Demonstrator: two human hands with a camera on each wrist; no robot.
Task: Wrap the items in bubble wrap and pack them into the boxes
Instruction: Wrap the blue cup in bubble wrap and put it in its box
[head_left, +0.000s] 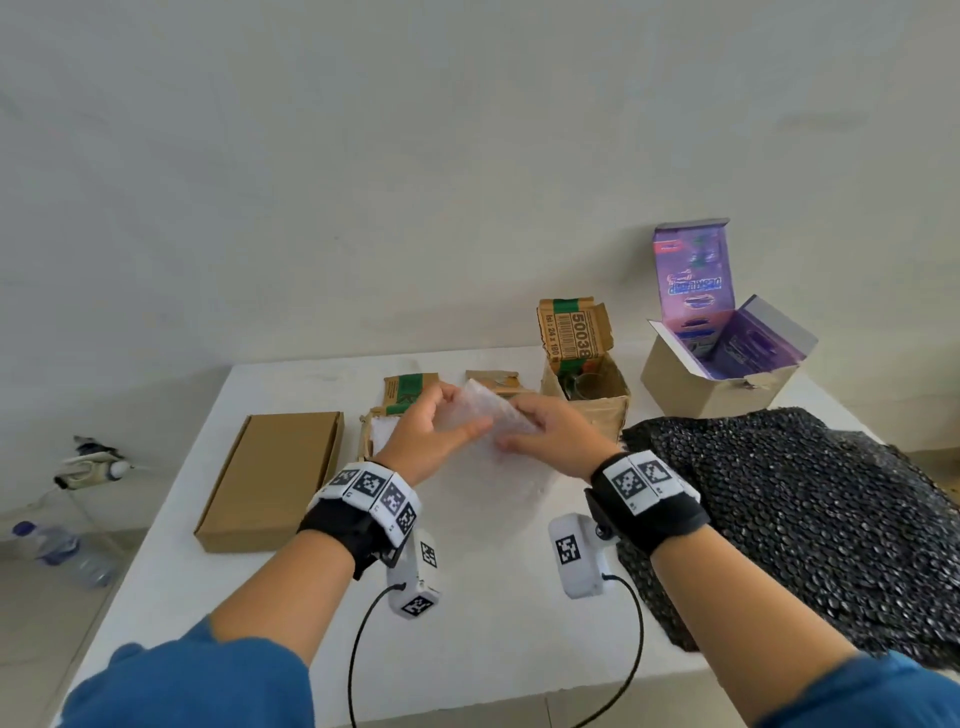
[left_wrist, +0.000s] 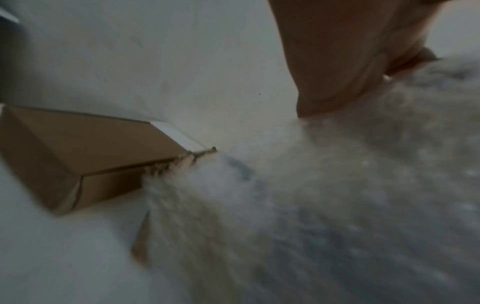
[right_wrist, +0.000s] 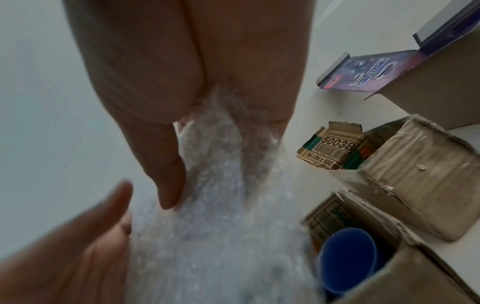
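Observation:
In the head view both hands hold a clear bubble wrap sheet (head_left: 491, 415) up over the middle of the white table (head_left: 467, 623). My left hand (head_left: 462, 413) grips its left edge and my right hand (head_left: 511, 423) pinches its right edge. The sheet's lower part trails onto the table. In the right wrist view the bubble wrap (right_wrist: 221, 195) runs between my right thumb and fingers (right_wrist: 259, 82). Whether anything lies inside the wrap I cannot tell. A blue cup (right_wrist: 345, 259) lies in the near open cardboard box (right_wrist: 415, 277). The left wrist view is blurred.
A shut flat brown box (head_left: 270, 478) lies at the left. An open cardboard box (head_left: 602, 410) with a glass inside stands behind my hands. An open purple-lined box (head_left: 722, 379) is at the back right. Black bubble wrap (head_left: 805, 519) covers the right side.

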